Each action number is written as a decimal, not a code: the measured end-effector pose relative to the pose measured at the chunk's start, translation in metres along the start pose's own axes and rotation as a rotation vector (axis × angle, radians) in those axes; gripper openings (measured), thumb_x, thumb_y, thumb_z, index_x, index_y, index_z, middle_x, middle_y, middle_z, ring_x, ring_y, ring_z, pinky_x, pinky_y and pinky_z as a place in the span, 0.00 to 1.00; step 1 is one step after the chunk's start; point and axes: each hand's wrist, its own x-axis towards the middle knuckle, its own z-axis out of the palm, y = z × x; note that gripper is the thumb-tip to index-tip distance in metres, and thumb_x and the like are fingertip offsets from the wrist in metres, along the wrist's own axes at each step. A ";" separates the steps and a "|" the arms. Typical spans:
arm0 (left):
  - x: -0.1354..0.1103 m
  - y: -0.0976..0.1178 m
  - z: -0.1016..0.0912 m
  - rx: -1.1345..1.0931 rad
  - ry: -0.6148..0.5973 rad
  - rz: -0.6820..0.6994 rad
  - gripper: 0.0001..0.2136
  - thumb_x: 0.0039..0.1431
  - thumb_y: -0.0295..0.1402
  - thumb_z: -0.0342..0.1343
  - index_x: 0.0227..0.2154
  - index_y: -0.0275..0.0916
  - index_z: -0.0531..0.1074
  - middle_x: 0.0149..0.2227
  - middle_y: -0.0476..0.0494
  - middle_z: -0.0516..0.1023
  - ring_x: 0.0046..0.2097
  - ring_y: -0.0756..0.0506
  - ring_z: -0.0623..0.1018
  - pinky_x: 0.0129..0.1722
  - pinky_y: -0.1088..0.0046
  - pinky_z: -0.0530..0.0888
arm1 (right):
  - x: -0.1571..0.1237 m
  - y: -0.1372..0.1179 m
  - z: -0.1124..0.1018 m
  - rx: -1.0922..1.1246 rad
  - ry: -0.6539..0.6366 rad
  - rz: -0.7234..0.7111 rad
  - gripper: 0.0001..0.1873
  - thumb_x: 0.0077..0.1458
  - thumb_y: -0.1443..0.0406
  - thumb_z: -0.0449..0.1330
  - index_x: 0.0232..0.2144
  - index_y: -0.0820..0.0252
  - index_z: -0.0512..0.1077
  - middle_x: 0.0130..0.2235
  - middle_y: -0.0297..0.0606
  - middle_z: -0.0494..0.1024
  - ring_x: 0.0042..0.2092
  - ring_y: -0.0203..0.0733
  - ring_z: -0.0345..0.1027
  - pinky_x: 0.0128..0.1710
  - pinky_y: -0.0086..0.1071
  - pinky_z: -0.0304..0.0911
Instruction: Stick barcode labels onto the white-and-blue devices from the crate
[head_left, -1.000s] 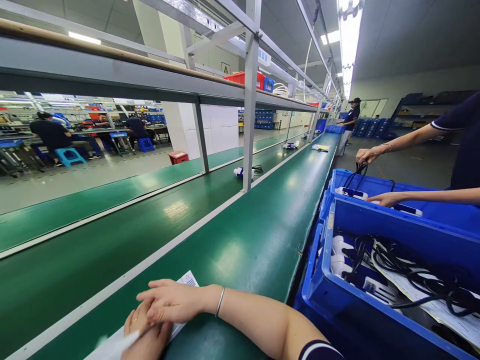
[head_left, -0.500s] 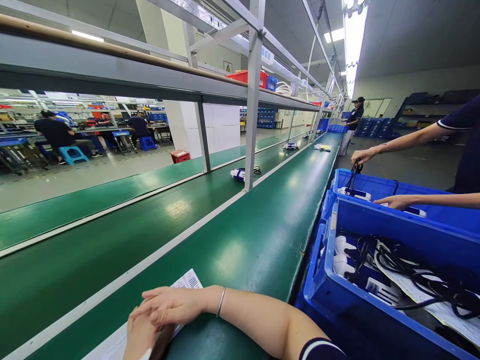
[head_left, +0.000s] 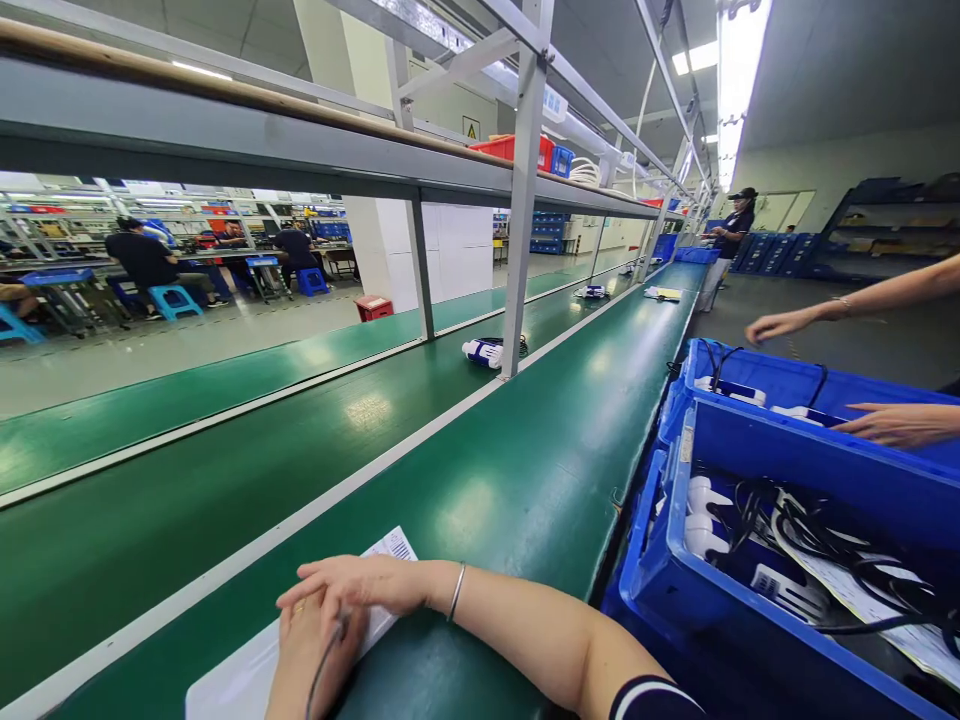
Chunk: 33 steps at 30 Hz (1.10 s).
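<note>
My right hand (head_left: 367, 583), with a silver bangle (head_left: 457, 592) at the wrist, lies across my left hand (head_left: 319, 640). Its fingers are stretched out and it holds nothing that I can see. Beneath it, my left hand has most of its fingers covered, so its grip is hidden. A thin grey cord (head_left: 324, 665) runs over the left hand. Both hands rest at a flat white item (head_left: 232, 675) with a barcode at its far corner, lying on the green belt (head_left: 480, 500); whether the left hand grips it cannot be seen.
To the right stands a blue bin (head_left: 720, 600) holding white-and-blue devices, black cables (head_left: 832, 530) and papers. Behind it, a co-worker's hands reach over another blue bin (head_left: 705, 365). A metal post (head_left: 523, 200) rises between belts. A white-and-blue device (head_left: 482, 352) lies left of it.
The co-worker's far hand has let go of the black cable and drawn back right; their near hand has also moved right. My hands stay together, with the view turned slightly left.
</note>
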 end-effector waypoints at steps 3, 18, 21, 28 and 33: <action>-0.004 0.020 -0.013 0.004 0.027 0.009 0.26 0.62 0.40 0.39 0.51 0.29 0.72 0.54 0.30 0.71 0.58 0.35 0.67 0.60 0.49 0.59 | -0.008 -0.001 -0.003 0.216 0.266 0.085 0.36 0.63 0.43 0.46 0.51 0.70 0.70 0.63 0.55 0.60 0.66 0.47 0.50 0.65 0.40 0.45; 0.006 0.037 -0.044 -0.154 -0.149 0.007 0.34 0.56 0.52 0.33 0.49 0.31 0.73 0.50 0.34 0.74 0.50 0.36 0.74 0.51 0.54 0.69 | -0.008 -0.060 -0.041 -0.539 0.385 0.533 0.57 0.53 0.58 0.65 0.70 0.65 0.32 0.66 0.59 0.50 0.68 0.51 0.46 0.64 0.43 0.49; 0.020 0.000 -0.050 -0.288 -0.120 -0.144 0.38 0.51 0.60 0.38 0.52 0.33 0.70 0.54 0.33 0.72 0.53 0.35 0.73 0.52 0.55 0.71 | -0.013 -0.056 -0.085 -0.756 0.425 0.597 0.59 0.53 0.55 0.65 0.69 0.67 0.31 0.67 0.59 0.48 0.67 0.52 0.47 0.64 0.41 0.50; 0.012 -0.068 -0.068 -0.576 -0.010 -0.623 0.32 0.51 0.58 0.43 0.50 0.39 0.69 0.54 0.40 0.72 0.54 0.36 0.72 0.53 0.55 0.70 | -0.020 -0.012 -0.212 -1.137 0.537 0.916 0.54 0.53 0.65 0.64 0.68 0.80 0.34 0.66 0.64 0.48 0.67 0.51 0.45 0.66 0.38 0.44; 0.003 -0.076 -0.060 -0.608 0.069 -0.581 0.30 0.47 0.58 0.51 0.43 0.39 0.76 0.47 0.40 0.77 0.49 0.37 0.76 0.51 0.59 0.73 | -0.025 0.037 -0.284 -1.379 0.500 1.031 0.51 0.51 0.70 0.64 0.70 0.63 0.40 0.67 0.54 0.48 0.68 0.62 0.36 0.65 0.53 0.37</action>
